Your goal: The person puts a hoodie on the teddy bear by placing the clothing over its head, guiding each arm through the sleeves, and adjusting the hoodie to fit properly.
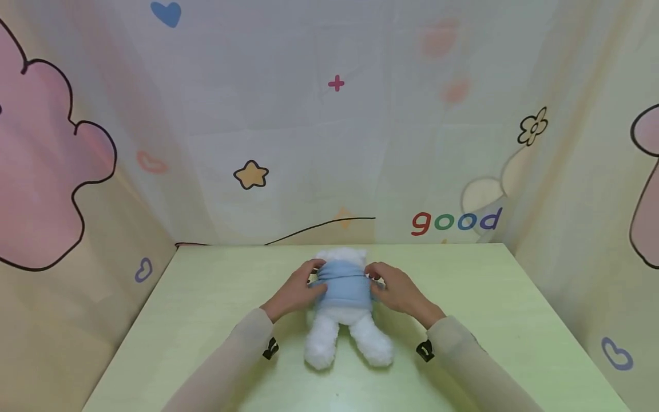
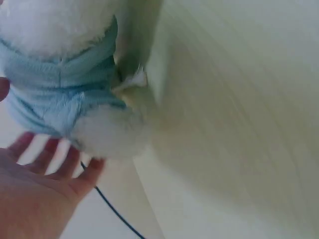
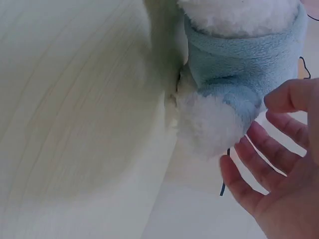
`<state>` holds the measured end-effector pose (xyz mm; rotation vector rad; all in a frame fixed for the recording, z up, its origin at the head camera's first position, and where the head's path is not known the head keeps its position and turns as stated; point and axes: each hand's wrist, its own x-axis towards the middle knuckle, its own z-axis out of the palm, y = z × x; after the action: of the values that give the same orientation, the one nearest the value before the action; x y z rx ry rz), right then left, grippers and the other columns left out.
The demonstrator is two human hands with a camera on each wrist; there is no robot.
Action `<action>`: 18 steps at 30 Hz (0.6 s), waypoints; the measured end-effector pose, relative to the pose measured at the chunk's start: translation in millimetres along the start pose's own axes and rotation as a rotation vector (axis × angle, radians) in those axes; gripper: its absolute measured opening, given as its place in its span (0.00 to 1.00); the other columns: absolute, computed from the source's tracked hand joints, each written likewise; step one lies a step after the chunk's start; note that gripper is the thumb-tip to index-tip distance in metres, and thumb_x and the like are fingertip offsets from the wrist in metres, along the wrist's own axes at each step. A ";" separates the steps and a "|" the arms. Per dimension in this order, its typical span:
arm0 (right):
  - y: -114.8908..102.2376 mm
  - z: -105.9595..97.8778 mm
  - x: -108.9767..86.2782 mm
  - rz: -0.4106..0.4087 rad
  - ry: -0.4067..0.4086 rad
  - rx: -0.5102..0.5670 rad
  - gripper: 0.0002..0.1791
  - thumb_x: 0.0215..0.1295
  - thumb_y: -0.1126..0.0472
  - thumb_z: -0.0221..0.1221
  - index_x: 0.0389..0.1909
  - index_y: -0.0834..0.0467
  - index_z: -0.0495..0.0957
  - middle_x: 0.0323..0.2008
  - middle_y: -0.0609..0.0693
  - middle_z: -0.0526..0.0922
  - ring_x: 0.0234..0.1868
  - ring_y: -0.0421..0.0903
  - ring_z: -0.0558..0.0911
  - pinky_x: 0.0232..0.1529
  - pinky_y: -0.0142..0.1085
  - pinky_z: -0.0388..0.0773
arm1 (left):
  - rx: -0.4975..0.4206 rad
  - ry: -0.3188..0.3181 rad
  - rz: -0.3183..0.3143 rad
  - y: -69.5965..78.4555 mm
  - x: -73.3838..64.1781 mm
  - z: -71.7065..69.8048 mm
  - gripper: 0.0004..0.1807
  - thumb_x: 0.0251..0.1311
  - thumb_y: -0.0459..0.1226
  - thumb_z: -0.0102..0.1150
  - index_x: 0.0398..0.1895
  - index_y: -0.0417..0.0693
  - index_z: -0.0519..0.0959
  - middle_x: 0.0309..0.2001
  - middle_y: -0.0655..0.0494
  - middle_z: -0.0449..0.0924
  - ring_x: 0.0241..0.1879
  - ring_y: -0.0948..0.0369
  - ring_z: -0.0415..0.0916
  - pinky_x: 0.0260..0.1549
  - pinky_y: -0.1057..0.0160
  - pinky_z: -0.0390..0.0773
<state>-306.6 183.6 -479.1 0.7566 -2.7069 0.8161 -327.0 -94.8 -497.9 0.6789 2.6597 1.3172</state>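
Note:
A white plush bear (image 1: 349, 316) in a light blue top (image 1: 346, 289) lies on the pale table, legs towards me and head at the far end. No face shows on it. My left hand (image 1: 297, 290) is at the toy's left side in the head view, thumb against the top. In the left wrist view its fingers (image 2: 60, 162) are spread by the furry arm (image 2: 110, 132). At the opposite side is my right hand (image 1: 400, 290). Its fingers (image 3: 273, 144) are loosely bent beside the other furry arm (image 3: 207, 124), thumb close to the top. Neither hand clearly grips the toy.
The light green-yellow table (image 1: 216, 337) spreads around the toy. A printed curtain (image 1: 288, 114) hangs behind it and along both sides. Black straps (image 1: 425, 350) hang at both wrists.

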 end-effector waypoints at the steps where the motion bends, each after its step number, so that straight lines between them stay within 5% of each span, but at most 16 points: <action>1: -0.1 -0.9 -0.6 -0.009 0.012 -0.018 0.14 0.62 0.67 0.58 0.50 0.58 0.78 0.43 0.52 0.81 0.44 0.50 0.80 0.45 0.45 0.77 | -0.004 0.005 -0.024 -1.4 -1.5 -2.3 0.32 0.67 0.45 0.54 0.72 0.49 0.60 0.67 0.49 0.67 0.65 0.50 0.68 0.61 0.48 0.71; 6: -3.4 -0.4 -3.2 -0.067 0.049 -0.067 0.12 0.63 0.66 0.59 0.48 0.55 0.79 0.41 0.47 0.80 0.35 0.42 0.76 0.37 0.34 0.75 | 0.020 -0.052 -0.124 -14.8 -9.3 -10.8 0.28 0.64 0.45 0.54 0.67 0.47 0.67 0.62 0.49 0.74 0.61 0.51 0.73 0.58 0.49 0.73; 11: -20.6 -1.9 -1.8 -0.072 0.009 0.027 0.12 0.67 0.53 0.59 0.48 0.52 0.80 0.42 0.45 0.81 0.36 0.40 0.78 0.37 0.33 0.75 | 0.059 -0.169 -0.125 -25.2 -12.7 -12.8 0.30 0.60 0.42 0.60 0.66 0.47 0.68 0.61 0.46 0.75 0.59 0.51 0.75 0.55 0.50 0.75; 18: -33.0 0.1 3.0 0.054 -0.055 0.040 0.21 0.65 0.42 0.60 0.52 0.50 0.80 0.44 0.46 0.80 0.37 0.42 0.78 0.41 0.36 0.75 | 0.082 -0.088 -0.114 -29.0 -11.8 -9.1 0.19 0.61 0.39 0.61 0.55 0.44 0.75 0.49 0.47 0.81 0.42 0.58 0.79 0.40 0.58 0.79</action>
<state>-291.7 158.7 -463.1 0.7273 -2.7790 0.8772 -329.0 -121.8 -516.1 0.5702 2.6512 1.1283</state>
